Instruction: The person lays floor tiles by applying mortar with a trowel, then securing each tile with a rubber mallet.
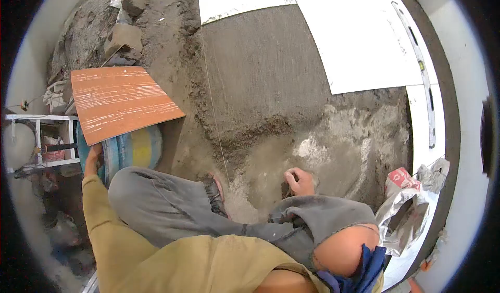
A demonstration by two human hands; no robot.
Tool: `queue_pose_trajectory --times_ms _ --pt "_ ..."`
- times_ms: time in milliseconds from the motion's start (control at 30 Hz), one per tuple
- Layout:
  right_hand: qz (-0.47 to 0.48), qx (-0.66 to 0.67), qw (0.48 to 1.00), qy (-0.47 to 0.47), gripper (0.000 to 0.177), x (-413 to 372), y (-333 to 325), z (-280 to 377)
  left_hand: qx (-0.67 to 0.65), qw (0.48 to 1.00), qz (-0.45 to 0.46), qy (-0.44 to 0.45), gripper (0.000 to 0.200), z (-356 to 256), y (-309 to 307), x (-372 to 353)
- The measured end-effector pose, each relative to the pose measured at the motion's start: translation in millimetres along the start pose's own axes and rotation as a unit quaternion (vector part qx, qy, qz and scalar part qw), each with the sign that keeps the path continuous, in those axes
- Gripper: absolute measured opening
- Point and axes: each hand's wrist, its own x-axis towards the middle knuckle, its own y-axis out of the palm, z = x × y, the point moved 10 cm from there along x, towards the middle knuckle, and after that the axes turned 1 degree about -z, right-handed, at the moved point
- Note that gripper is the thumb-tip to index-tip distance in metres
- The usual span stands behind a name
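At the left, an orange-brown tile back (122,100) with whitish streaked lines is tilted against a blue-and-yellow striped round container (138,150). My left hand (92,160) grips the tile's lower edge, its fingertips hidden behind it. Low over the mortar, in front of my bent knee, my right hand (300,182) is curled closed; whatever it may hold cannot be made out. Ahead lies a smoothed bed of grey mortar (265,64), bordered by large white laid tiles (354,38).
A spirit level (419,66) rests on the white tiles at right. Near my knee sits a torn paper bag (401,209). A taut string (211,95) runs along the mortar's left side. Broken blocks (125,38) lie at upper left, above a white metal frame (39,139).
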Motion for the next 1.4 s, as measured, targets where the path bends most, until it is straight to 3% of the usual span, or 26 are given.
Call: queue_pose_trajectory --times_ms 67,133,167,200,233,267,300,333,433,467,500,567,600,667,700,767,833,900,933,1033,1100,1200,1233,1300,1367,1400 --pt "0.011 0.019 0.999 0.035 0.016 -3.8 0.4 -1.9 -0.154 0.987 -0.038 0.001 0.034 -40.9 -12.3 -37.8" --pt "0.034 0.038 0.993 0.102 0.018 -3.3 2.9 -13.7 -0.356 0.928 -0.107 0.035 0.042 -145.6 10.2 -141.0" --pt "0.036 0.045 0.993 0.106 0.018 -3.4 4.1 -15.4 -0.405 0.905 -0.122 0.05 0.05 -147.1 -20.5 -140.3" --pt "0.036 0.046 0.995 0.081 0.017 -1.9 4.2 -11.8 -0.493 0.865 -0.024 0.085 0.058 -180.7 -16.2 -158.2" --pt "0.035 0.047 0.997 0.056 0.017 0.1 4.3 -7.1 -0.478 0.87 -0.029 0.12 0.064 -206.3 -27.1 -173.0" --pt "0.036 0.05 0.996 0.058 0.017 1.0 4.2 -4.7 -0.42 0.863 0.181 0.216 0.066 -258.2 -1.4 -196.3" --pt "0.038 0.028 0.998 0.042 0.016 2.2 1.8 2.8 -0.417 0.875 0.145 0.196 0.069 -270.0 -9.2 -194.5" --pt "0.04 0.006 0.999 0.025 0.016 2.9 0.3 9.1 -0.346 0.868 0.265 0.237 0.07 -326.5 45.7 -231.3" --pt "0.053 0.003 0.998 0.039 0.017 3.9 2.4 8.3 -0.19 0.899 0.305 0.249 0.073 -396.2 145.7 -249.8" --pt "0.055 0.004 0.998 0.035 0.017 4.7 3.2 8.1 -0.129 0.929 0.274 0.214 0.073 -407.9 186.8 -254.0" --pt "0.055 0.008 0.998 0.034 0.018 4.8 3.3 6.5 -0.086 0.917 0.338 0.193 0.071 -418.5 244.2 -265.2" --pt "0.051 0.017 0.998 0.03 0.018 3.5 5.2 3.3 -0.023 0.883 0.45 0.128 0.061 -419.6 354.8 -279.7" --pt "0.03 0.031 0.999 0.011 0.017 3.8 2.7 4.3 0.02 0.865 0.499 0.05 0.054 -399.6 404.6 -278.8" --pt "-0.005 0.049 0.999 -0.007 0.017 2.0 -4.8 6.4 0.104 0.805 0.584 0.013 0.049 -362.2 496.3 -275.3" --pt "0.003 0.048 0.999 0.015 0.017 1.7 -5.8 4.9 0.143 0.763 0.63 0.038 0.047 -351.0 533.1 -279.4" --pt "0.001 0.051 0.998 0.041 0.017 -0.8 -11.8 3.7 0.161 0.74 0.652 0.026 0.044 -327.8 588.3 -265.8" --pt "0.001 0.065 0.997 0.049 0.016 -2.6 -14.3 4.2 0.235 0.761 0.598 0.086 0.039 -319.9 628.5 -224.0" --pt "-0.005 0.074 0.996 0.054 0.016 -2.3 -14.7 2.2 0.269 0.811 0.507 0.111 0.036 -346.1 640.7 -190.2" --pt "-0.004 0.078 0.996 0.053 0.016 -1.8 -14.4 2.2 0.239 0.842 0.461 0.146 0.032 -352.5 652.9 -150.8" --pt "0.029 0.074 0.994 0.074 0.018 0.6 -13.9 4.2 0.119 0.938 0.298 0.132 0.033 -400.2 645.8 -88.6" --pt "0.018 0.075 0.995 0.066 0.017 0.1 -16.4 7.5 0.031 0.961 0.228 0.151 0.033 -423.0 637.3 -50.0" --pt "0.002 0.073 0.996 0.054 0.017 0.1 -17.8 7.2 -0.047 0.967 0.194 0.158 0.026 -433.9 623.4 -41.8" --pt "-0.001 0.076 0.996 0.05 0.017 0.1 -17.5 7.3 -0.048 0.967 0.193 0.158 0.026 -430.2 618.9 -47.2" --pt "0.011 0.069 0.996 0.055 0.017 1.4 -18.4 11.4 0.026 0.937 0.288 0.198 0.025 -417.7 621.0 -85.6" --pt "0.024 0.064 0.996 0.063 0.018 1.8 -14.6 11.4 0.082 0.87 0.416 0.25 0.024 -388.0 625.9 -145.3" --pt "0.024 0.073 0.995 0.056 0.018 2.9 -13.5 11.8 0.16 0.853 0.432 0.247 0.025 -362.4 625.1 -167.1"
